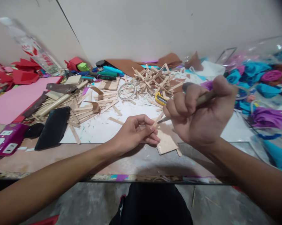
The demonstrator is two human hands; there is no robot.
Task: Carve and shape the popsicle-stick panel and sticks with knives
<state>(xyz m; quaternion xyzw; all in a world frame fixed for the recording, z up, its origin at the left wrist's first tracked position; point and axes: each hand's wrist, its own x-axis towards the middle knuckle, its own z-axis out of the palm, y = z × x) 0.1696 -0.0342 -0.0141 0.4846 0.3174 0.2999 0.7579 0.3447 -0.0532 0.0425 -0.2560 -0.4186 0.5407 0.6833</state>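
My right hand (199, 115) is wrapped in a fist round a craft knife (203, 99), its tip pointing down-left at a flat panel of glued wooden sticks (166, 141) on the table. My left hand (136, 131) lies on the panel's left edge, fingers curled together and pinching it in place. The blade tip sits just above my left fingertips, near a loose stick. A ring shows on my right hand.
A pile of wooden sticks (155, 78) lies behind, with a yellow cutter (160, 99) and a tape ring (127, 91). A black phone (53, 126) and a purple power strip (6, 139) sit at left. Pink paper (16, 98) lies far left, blue and purple paper flowers (263, 90) at right.
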